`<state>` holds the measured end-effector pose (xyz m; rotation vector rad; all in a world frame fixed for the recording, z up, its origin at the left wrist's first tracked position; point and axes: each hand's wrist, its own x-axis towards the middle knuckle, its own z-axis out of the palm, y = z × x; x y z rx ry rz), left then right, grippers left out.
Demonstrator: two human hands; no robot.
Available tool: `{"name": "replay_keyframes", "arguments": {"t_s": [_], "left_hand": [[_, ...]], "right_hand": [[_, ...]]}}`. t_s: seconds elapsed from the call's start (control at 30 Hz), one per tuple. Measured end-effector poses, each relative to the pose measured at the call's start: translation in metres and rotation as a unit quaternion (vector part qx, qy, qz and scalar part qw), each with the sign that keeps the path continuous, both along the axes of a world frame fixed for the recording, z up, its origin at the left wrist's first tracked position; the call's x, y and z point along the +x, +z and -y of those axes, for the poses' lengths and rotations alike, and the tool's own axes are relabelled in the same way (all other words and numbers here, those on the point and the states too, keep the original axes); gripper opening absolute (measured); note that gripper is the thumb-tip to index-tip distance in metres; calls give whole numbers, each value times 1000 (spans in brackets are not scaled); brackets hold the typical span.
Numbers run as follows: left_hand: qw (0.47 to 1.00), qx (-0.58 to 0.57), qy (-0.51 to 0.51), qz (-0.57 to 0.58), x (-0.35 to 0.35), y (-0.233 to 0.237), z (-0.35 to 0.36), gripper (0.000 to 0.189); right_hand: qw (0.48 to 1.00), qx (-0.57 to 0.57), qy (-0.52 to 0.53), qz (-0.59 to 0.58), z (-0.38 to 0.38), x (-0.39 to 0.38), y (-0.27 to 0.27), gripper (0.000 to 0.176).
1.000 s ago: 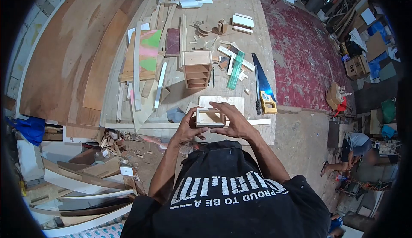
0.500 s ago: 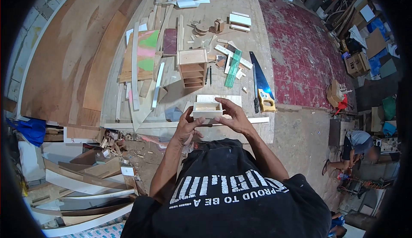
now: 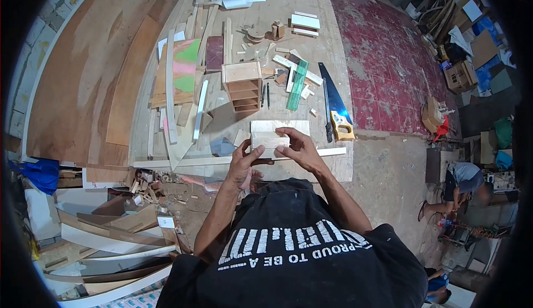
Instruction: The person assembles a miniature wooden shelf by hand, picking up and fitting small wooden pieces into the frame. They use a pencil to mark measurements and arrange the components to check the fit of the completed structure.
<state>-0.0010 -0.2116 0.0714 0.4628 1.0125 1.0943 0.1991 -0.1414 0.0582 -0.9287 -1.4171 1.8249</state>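
A small wooden box (image 3: pixel 270 140) is held between both hands at the near edge of the workbench, tilted so a flat outer face shows and its hollow inside is hidden. My left hand (image 3: pixel 242 162) closes on its left end, thumb on the near side. On the right end, my right hand (image 3: pixel 302 151) grips with thumb and fingers. Just beyond the box lies a pale flat board (image 3: pixel 297 126). Farther off stands a small wooden cabinet (image 3: pixel 242 74) with open compartments, beside two dark pencil-like sticks (image 3: pixel 265 95).
Right of the cabinet lie a green ruler (image 3: pixel 298 86), wood offcuts and a handsaw (image 3: pixel 335 105) with a yellow handle. A long pale strip (image 3: pixel 211 162) runs along the bench's near edge. A painted board (image 3: pixel 185 66) lies left. Another person (image 3: pixel 463 183) crouches at far right.
The box has been tipped in my hands: its open hollow faced me before, and now a solid face shows. Both hands keep their hold. The view has shifted slightly.
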Motion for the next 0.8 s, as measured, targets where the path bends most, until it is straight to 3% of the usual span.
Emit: {"name": "replay_keyframes", "arguments": {"t_s": [0.27,0.8], "left_hand": [[1000,-8,10,12,6,-6,0,57],[999,30,33,17,12,-4,5,55]], "right_hand": [[998,3,-10,65,4,0,7,57],[999,31,2,28,4,5,15,57]]}}
